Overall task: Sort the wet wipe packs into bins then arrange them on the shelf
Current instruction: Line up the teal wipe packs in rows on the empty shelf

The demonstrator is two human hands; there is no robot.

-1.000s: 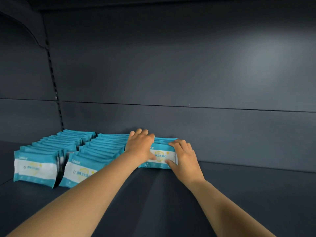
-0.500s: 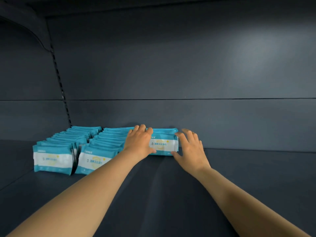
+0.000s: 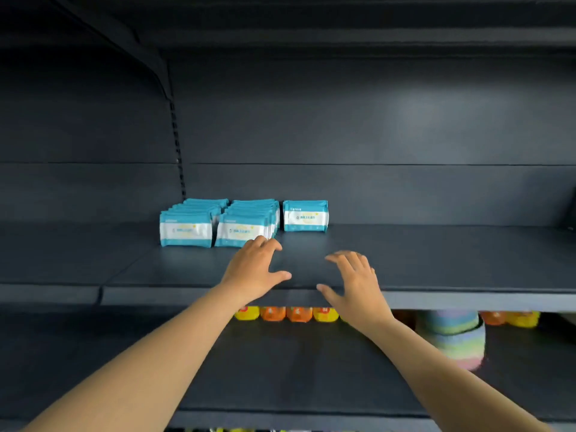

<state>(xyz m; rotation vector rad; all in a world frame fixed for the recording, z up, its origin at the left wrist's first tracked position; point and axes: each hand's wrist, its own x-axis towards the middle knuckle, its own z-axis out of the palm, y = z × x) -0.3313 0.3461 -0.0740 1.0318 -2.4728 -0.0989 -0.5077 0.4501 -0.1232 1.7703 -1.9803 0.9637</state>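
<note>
My left hand (image 3: 254,271) hovers over the front part of the dark shelf (image 3: 452,260), fingers spread and lightly bent, holding nothing. My right hand (image 3: 353,283) is level with it and just to its right, fingers likewise splayed wide and empty, thumb pointing toward the left hand. The two hands are apart, with bare shelf showing between them.

Beyond my left fingertips stand the wet wipe packs, teal with a white band, upright on their edges. The middle row of packs (image 3: 246,224) begins just past my left fingertips, which overlap its front pack in the view; whether they touch it I cannot tell. The left row of packs (image 3: 187,226) stands just beside that row, farther left of my left fingers. A single pack (image 3: 305,215) stands to the right of the middle row, near the back panel (image 3: 374,120), ahead of the gap between my two hands and well apart from my right fingers.

Below my palms, under the shelf edge, a line of yellow and orange bottles (image 3: 286,313) shows; right of my right wrist sits a pastel striped roll (image 3: 455,341).
</note>
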